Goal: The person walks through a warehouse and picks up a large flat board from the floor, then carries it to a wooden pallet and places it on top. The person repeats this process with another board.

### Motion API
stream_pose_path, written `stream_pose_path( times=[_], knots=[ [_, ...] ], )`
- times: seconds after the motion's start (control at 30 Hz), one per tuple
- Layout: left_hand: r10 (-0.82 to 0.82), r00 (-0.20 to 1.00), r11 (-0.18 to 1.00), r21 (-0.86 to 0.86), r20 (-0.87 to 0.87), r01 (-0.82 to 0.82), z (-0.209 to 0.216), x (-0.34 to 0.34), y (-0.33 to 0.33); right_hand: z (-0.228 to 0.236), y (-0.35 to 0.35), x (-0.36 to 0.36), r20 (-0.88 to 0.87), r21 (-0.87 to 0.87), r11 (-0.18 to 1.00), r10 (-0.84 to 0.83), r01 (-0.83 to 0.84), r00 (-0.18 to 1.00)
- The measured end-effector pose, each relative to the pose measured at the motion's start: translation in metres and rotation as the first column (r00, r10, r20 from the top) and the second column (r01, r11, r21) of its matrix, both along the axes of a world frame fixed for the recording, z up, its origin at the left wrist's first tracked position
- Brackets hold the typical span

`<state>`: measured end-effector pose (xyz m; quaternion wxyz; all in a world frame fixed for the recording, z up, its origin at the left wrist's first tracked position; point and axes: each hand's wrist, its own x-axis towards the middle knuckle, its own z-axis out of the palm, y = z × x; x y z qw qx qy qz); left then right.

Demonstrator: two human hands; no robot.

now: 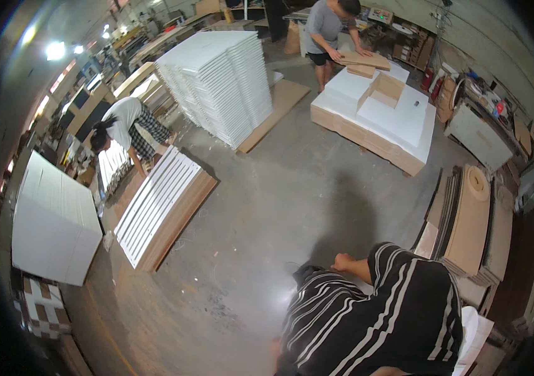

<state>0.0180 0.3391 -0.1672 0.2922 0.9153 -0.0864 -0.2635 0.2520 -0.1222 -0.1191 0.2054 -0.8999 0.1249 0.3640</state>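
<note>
At the lower right, my black clothing with white stripes [373, 313] fills the view. My right hand [342, 262] shows beyond a striped fold, its forearm bent inward and its fingers curled closed. What it holds, if anything, is too small to make out. The hand is closest to the striped cloth and a dark fold beside it, above the grey floor [260, 207]. Of my left hand [275, 348] only a blurred sliver of skin seems to show at the left edge of the clothing; its fingers are hidden.
A person bends over slatted white boards [160, 200] on the left. Another leans over a white-topped stack of panels [367, 119] at the back. A tall white panel stack [217, 88] rises between them. Large white sheets [54, 219] stand far left; curved boards [467, 219] lean on the right.
</note>
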Motion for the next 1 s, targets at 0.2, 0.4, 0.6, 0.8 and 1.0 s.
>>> stream_pose_path(
  times=[0.2,0.4,0.6,0.8,1.0],
  knots=[
    [0.608,0.524,0.307,-0.431,-0.596,-0.848,0.032,0.096,0.065,0.005,0.092,0.102,-0.031,0.142,0.983,0.121,-0.115,0.992],
    [0.684,0.649,0.663,-0.086,-0.334,-0.744,0.033,0.113,0.080,0.031,0.177,0.198,0.034,0.142,0.948,0.284,-0.286,0.958],
    [0.542,0.801,0.839,0.106,-0.254,-0.534,0.025,0.127,0.117,0.031,0.233,0.247,0.091,0.167,0.919,0.346,-0.357,0.934],
    [0.642,0.742,0.765,0.215,-0.194,-0.607,0.017,0.164,0.209,0.000,0.295,0.259,-0.054,0.012,0.846,0.532,-0.533,0.845],
    [0.915,0.142,0.088,-0.157,-0.377,-0.984,-0.001,0.232,0.332,-0.011,0.428,0.293,0.117,0.118,0.822,0.546,-0.558,0.830]
  ],
)
